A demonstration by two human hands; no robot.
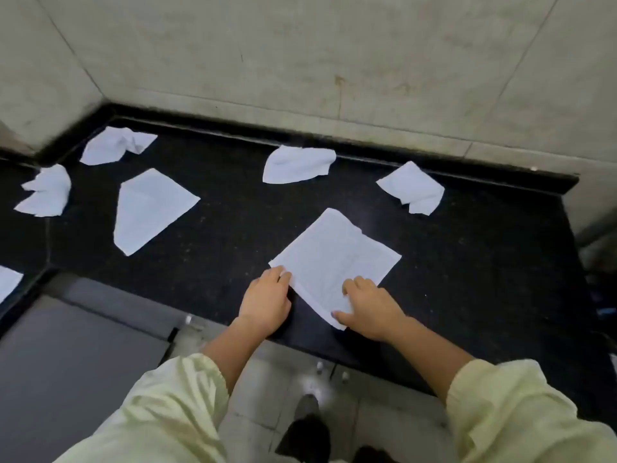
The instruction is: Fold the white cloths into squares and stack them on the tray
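Observation:
A flat white cloth (334, 259) lies like a diamond on the black counter (233, 235), near its front edge. My left hand (267, 304) pinches the cloth's left corner with curled fingertips. My right hand (369, 307) holds the near corner, with bent fingers on top and the thumb along the edge. Several more white cloths lie around: a flattened one (150, 208) at the left, and crumpled ones at the back left (115, 147), far left (46, 192), back middle (297, 163) and back right (412, 188).
A grey flat surface (76, 355) sits lower at the front left; I cannot tell whether it is the tray. Part of another white cloth (8, 282) shows at the left edge. Pale tiled walls (300, 61) close off the back and left of the counter.

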